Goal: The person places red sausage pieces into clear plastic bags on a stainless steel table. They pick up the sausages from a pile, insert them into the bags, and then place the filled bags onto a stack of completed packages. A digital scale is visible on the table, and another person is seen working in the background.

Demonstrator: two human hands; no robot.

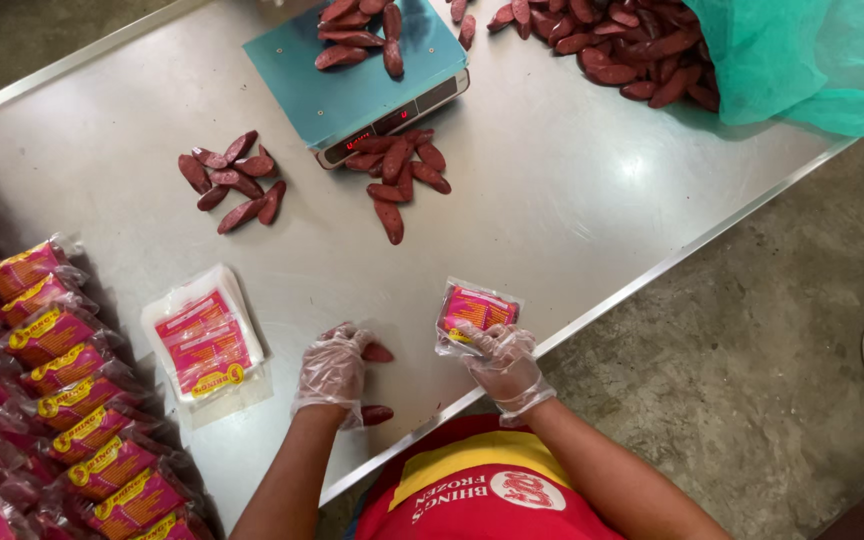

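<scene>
Head view: a printed pink pouch [476,312], its mouth apparently held open for filling, is pinched at its near edge by the gloved right hand [505,366], fingers [487,340] curled closed on the plastic. The gloved left hand [333,368] gathers dark red sausages [377,353], its fingers loosely bent around them, two ends poking out. Just left of those fingers lies a stack of empty pouches [204,340]; farther left, rows of filled packs [72,400]. Beyond the fingertips, two small sausage heaps [235,180] sit grouped by a teal scale [352,85], apparently weighed portions, on the steel table [572,200]
</scene>
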